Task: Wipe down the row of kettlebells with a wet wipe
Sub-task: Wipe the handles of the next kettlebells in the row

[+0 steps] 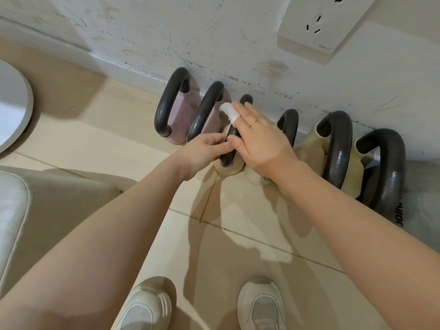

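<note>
Roughly six kettlebells in a row on the tile floor (133,129), hard against the scuffed white wall (214,39). From the left: two pink kettlebells (183,115), a cream pair mid-row, then the cream kettlebell (307,148) and a last one at far right, all with dark handles.

Handling, my read: cast weights, heavy and rigid, won't shift under wiping pressure. The handles look glossy, maybe damp, so possibly slick. If one needs moving, take it by the top of the handle loop, not the body.

Left hand (204,151) is at the third kettlebell's handle (229,148), fingers curled in and pinched close to the right thumb; can't tell if it grips the handle or just steadies it.

Right hand (259,141) is spread flat, fingers extended, ring on one. The wet wipe (229,113) is wrapped around one fingertip, thin, soft and limp, touching the second pink kettlebell's handle (204,110).

Room: glossy beige tile with grout lines, wall socket (321,22) upper right, cushioned seat edge (14,206) lower left, white shoes (147,308) below.
</note>
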Demonstrator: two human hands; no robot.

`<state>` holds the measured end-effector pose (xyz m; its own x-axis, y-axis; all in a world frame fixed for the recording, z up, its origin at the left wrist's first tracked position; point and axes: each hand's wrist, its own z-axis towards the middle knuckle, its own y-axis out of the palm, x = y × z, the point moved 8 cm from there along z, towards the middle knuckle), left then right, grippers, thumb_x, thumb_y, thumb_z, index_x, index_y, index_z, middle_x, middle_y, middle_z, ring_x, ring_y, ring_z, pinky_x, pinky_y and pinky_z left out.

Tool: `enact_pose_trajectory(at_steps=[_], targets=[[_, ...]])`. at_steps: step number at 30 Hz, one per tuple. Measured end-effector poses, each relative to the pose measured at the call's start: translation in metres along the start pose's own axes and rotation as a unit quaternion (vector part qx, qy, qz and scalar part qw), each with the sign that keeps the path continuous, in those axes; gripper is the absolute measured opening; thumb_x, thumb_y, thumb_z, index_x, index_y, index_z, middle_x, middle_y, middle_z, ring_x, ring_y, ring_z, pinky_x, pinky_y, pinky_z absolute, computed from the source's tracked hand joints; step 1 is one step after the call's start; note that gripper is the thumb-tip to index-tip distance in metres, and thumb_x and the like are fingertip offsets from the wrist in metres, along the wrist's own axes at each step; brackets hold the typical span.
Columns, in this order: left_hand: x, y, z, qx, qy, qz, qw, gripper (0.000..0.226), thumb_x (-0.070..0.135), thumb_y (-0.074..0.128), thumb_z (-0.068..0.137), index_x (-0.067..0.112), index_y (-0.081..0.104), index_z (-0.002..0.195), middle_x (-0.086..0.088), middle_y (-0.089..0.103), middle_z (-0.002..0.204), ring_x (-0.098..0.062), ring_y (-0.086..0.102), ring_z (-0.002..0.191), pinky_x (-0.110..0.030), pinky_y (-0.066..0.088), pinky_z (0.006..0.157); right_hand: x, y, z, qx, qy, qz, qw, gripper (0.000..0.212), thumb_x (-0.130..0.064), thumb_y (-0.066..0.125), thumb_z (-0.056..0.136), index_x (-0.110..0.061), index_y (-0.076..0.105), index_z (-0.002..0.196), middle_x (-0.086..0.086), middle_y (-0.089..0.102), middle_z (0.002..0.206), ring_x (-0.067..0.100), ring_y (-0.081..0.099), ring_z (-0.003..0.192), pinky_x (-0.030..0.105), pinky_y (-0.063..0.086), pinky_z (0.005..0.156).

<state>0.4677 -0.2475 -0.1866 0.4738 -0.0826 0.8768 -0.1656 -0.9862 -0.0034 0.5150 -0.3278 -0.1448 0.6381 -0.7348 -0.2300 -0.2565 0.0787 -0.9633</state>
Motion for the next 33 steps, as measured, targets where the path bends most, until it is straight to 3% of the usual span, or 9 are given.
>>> enact_pose_trajectory(at_steps=[4,8,10,13,16,20,24,29,33], targets=[[-0.005,0.001,0.000,-0.011,-0.020,-0.042,0.999,0.030,0.014,0.051,0.094,-0.004,0.059,0.116,-0.015,0.063,0.104,-0.018,0.059,0.097,-0.037,0.045,0.103,-0.014,0.012,-0.021,0.020,-0.048,0.009,0.999,0.063,-0.042,0.016,0.090,-0.009,0.042,0.137,0.004,0.025,0.155,0.023,0.016,0.144,0.038,0.020,0.114],[-0.019,0.003,-0.012,-0.018,-0.062,-0.164,0.984,0.031,0.033,0.038,0.097,0.026,0.060,0.117,0.009,0.068,0.107,-0.005,0.061,0.100,-0.024,0.044,0.096,-0.026,0.025,-0.039,0.083,-0.048,-0.009,0.995,0.046,-0.028,0.033,0.094,-0.008,0.046,0.133,0.005,0.034,0.151,0.024,0.026,0.141,0.036,0.028,0.113],[-0.022,0.002,-0.017,-0.025,-0.074,-0.181,0.980,0.045,0.051,0.029,0.095,0.029,0.055,0.125,0.009,0.062,0.120,-0.006,0.055,0.110,-0.026,0.038,0.103,-0.038,0.037,-0.048,0.118,-0.072,-0.085,0.987,0.039,-0.018,0.037,0.095,-0.007,0.048,0.131,0.005,0.039,0.148,0.024,0.033,0.138,0.036,0.027,0.114],[-0.017,0.000,-0.022,-0.017,-0.064,-0.173,0.983,0.053,0.050,0.013,0.098,0.026,0.040,0.136,0.013,0.056,0.118,-0.003,0.050,0.114,-0.024,0.034,0.101,-0.050,0.053,-0.054,0.119,-0.118,-0.228,0.959,0.048,-0.008,0.013,0.099,-0.006,0.039,0.138,0.003,0.040,0.147,0.021,0.036,0.136,0.036,0.017,0.116],[-0.014,-0.010,-0.023,0.013,-0.053,-0.138,0.989,0.041,0.050,0.013,0.098,0.040,0.051,0.112,0.017,0.056,0.119,-0.001,0.047,0.118,-0.032,0.022,0.112,-0.042,0.041,-0.044,0.134,-0.089,-0.244,0.956,0.048,-0.005,0.015,0.097,-0.005,0.040,0.138,0.005,0.045,0.144,0.021,0.040,0.134,0.037,0.027,0.114],[-0.018,-0.016,-0.029,0.024,-0.063,-0.122,0.990,0.049,0.052,0.013,0.097,0.036,0.038,0.136,0.010,0.044,0.140,-0.007,0.038,0.130,-0.038,0.015,0.118,-0.043,0.063,-0.037,0.029,-0.118,-0.339,0.933,0.056,-0.006,0.009,0.095,-0.007,0.051,0.132,0.006,0.049,0.140,0.024,0.038,0.135,0.042,0.019,0.116],[-0.017,-0.017,-0.034,0.036,-0.047,-0.095,0.994,0.040,0.053,0.011,0.097,0.042,0.039,0.124,0.015,0.047,0.128,-0.004,0.040,0.122,-0.035,0.018,0.116,-0.041,0.048,-0.021,0.012,-0.135,-0.376,0.917,0.038,-0.025,0.052,0.085,-0.014,0.064,0.119,0.005,0.060,0.129,0.027,0.044,0.131,0.042,0.017,0.112],[-0.020,-0.029,-0.039,0.046,-0.059,-0.060,0.995,0.058,0.055,0.012,0.096,0.029,0.024,0.146,0.010,0.042,0.135,-0.004,0.038,0.122,-0.032,0.022,0.114,-0.052,0.069,-0.036,-0.072,-0.181,-0.445,0.874,0.042,-0.018,0.030,0.099,-0.012,0.038,0.140,0.010,0.039,0.147,0.038,0.005,0.143,0.049,-0.010,0.109],[-0.023,-0.033,-0.045,0.045,-0.063,-0.043,0.996,0.058,0.056,0.013,0.096,0.031,0.025,0.146,0.008,0.045,0.132,-0.010,0.040,0.126,-0.032,0.026,0.112,-0.049,0.070,-0.035,-0.080,-0.214,-0.474,0.850,0.043,-0.015,0.038,0.097,-0.010,0.037,0.140,0.006,0.041,0.146,0.036,0.008,0.143,0.051,-0.014,0.105]])
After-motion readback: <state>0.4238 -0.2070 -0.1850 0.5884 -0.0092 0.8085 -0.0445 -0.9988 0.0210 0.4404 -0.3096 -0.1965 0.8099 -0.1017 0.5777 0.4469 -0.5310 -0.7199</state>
